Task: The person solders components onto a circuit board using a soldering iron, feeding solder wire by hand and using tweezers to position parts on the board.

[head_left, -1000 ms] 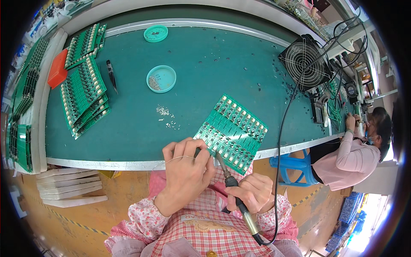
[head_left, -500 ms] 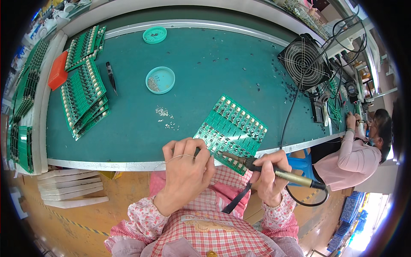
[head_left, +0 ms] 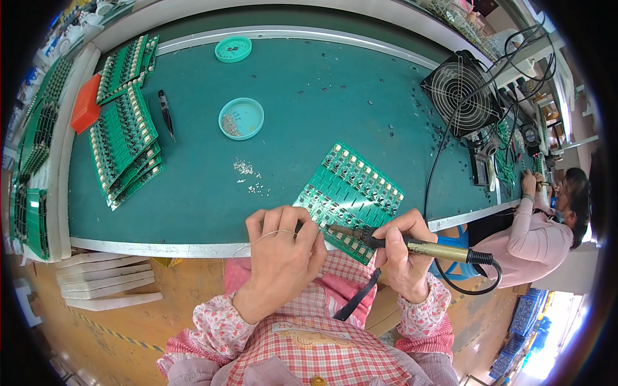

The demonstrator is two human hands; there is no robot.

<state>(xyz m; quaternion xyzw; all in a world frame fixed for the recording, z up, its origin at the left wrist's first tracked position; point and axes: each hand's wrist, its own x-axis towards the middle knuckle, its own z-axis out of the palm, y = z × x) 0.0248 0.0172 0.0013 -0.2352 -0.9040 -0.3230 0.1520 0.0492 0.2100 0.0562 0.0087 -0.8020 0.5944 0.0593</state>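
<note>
My right hand (head_left: 408,256) grips a soldering iron (head_left: 444,251) with a brass-coloured handle and a black cord. Its tip rests low on a green circuit board (head_left: 360,186) that lies tilted near the table's front edge. The board carries rows of small white and dark components. My left hand (head_left: 283,260) is closed at the board's left corner, with a thin solder wire (head_left: 264,237) running across its fingers. Something dark shows between these fingertips, too small to name. The fingers hide the wire's end.
Stacked circuit boards (head_left: 122,138), an orange-red box (head_left: 86,104) and black tweezers (head_left: 167,114) lie left. Two round dishes (head_left: 241,101) (head_left: 233,40) hold small parts; loose white bits (head_left: 244,168) lie nearby. A fan (head_left: 460,93) stands right, near a co-worker (head_left: 534,228).
My right hand and the soldering iron's handle have shifted slightly right and up; the tip stays at the board's lower part. My left hand has hardly moved.
</note>
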